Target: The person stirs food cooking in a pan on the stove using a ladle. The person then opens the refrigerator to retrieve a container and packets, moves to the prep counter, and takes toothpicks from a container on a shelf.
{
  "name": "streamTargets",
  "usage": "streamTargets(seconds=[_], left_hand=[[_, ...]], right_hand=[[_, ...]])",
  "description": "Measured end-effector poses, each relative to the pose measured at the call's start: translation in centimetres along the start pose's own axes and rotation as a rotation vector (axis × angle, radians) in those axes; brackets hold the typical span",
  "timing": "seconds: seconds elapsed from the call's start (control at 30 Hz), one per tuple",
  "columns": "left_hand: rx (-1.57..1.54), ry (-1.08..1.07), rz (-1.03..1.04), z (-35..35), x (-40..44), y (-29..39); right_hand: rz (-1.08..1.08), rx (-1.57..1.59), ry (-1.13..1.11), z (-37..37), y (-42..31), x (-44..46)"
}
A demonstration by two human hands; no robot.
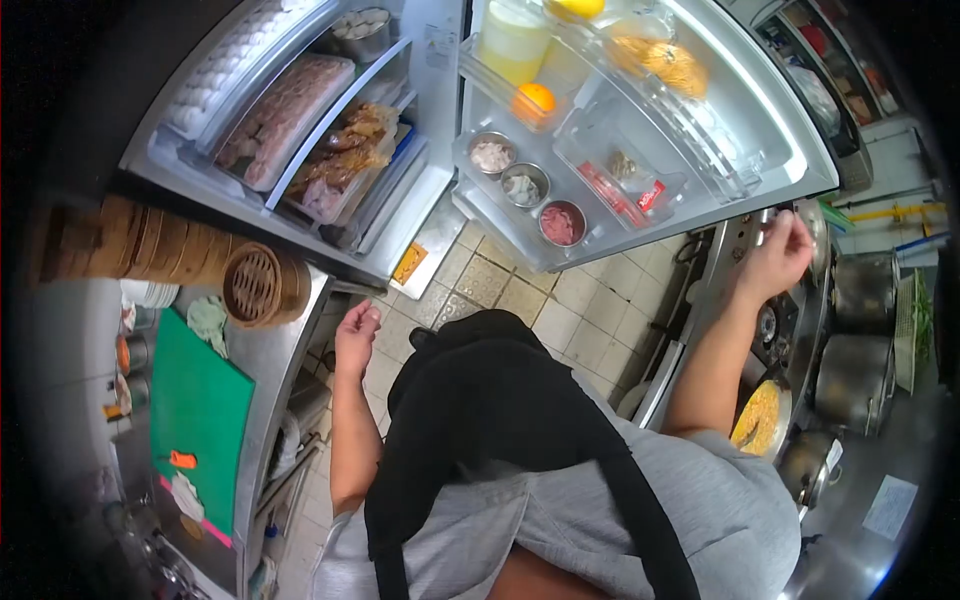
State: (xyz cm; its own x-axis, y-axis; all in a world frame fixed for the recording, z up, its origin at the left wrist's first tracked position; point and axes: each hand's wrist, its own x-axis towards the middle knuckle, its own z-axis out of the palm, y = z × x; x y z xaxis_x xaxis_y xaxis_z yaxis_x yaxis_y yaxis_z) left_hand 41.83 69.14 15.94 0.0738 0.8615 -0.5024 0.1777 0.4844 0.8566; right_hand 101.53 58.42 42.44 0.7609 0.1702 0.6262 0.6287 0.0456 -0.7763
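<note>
An open refrigerator point(440, 110) stands in front of me, its door point(640, 225) swung out to the right. My left hand point(357, 335) hangs low over the floor by the steel counter, fingers curled in and nothing visible in them. My right hand point(785, 258) is raised at the door's lower outer edge, above the stove side. Its fingers are bent together; whether they touch the door or grip something is hidden. Door bins carry small metal bowls of pink meat point(562, 223), pale pieces point(525, 185) and an orange point(534, 102). Drawers inside hold trays of meat point(285, 120).
To the left, bamboo steamers point(265, 285) and a green cutting board point(200, 420) with an orange-handled tool sit on the counter. On my right are burners, a pan of yellow food point(760, 415) and large pots point(855, 380). The floor is tiled point(575, 320).
</note>
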Motion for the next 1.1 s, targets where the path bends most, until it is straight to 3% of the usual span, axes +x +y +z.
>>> streamTargets(seconds=[0.07, 0.13, 0.23, 0.37, 0.47, 0.6, 0.8, 0.9, 1.0, 1.1], left_hand=[[0.012, -0.092, 0.034, 0.4, 1.3, 1.0], [0.062, -0.148, 0.105, 1.2, 2.7, 1.2], [0.11, -0.203, 0.144, 2.8, 2.8, 2.6], [0.058, -0.204, 0.134, 4.4, 2.5, 4.8], [0.028, -0.173, 0.15, 5.3, 1.4, 4.7], [-0.005, -0.139, 0.102, 6.1, 0.0, 2.8], [-0.056, -0.056, 0.026, 7.0, -2.6, 1.5], [-0.05, -0.047, 0.056, 7.5, -2.8, 2.0], [-0.019, -0.053, 0.134, 8.3, -2.0, 3.2], [-0.012, -0.092, 0.22, 10.0, -1.5, 6.6]], right_hand=[[-0.003, 0.133, -0.193, 1.3, -3.3, -4.7], [0.158, 0.029, -0.487, 3.0, -4.8, -7.5], [0.13, -0.343, -0.751, 7.0, -6.4, -8.4], [-0.009, -0.687, -0.846, 13.0, -4.2, -7.6], [0.059, -0.808, -1.012, 15.5, -4.2, -6.6], [-0.021, -0.653, -0.982, 15.7, -1.1, -5.8], [-0.405, -0.132, -0.738, 13.0, -4.9, -7.0], [-0.715, 0.035, -0.79, 11.7, -7.9, -6.8], [-0.745, 0.27, -0.875, 8.9, -12.3, -5.4], [-0.865, 0.139, -0.728, 6.6, -15.0, -0.9]])
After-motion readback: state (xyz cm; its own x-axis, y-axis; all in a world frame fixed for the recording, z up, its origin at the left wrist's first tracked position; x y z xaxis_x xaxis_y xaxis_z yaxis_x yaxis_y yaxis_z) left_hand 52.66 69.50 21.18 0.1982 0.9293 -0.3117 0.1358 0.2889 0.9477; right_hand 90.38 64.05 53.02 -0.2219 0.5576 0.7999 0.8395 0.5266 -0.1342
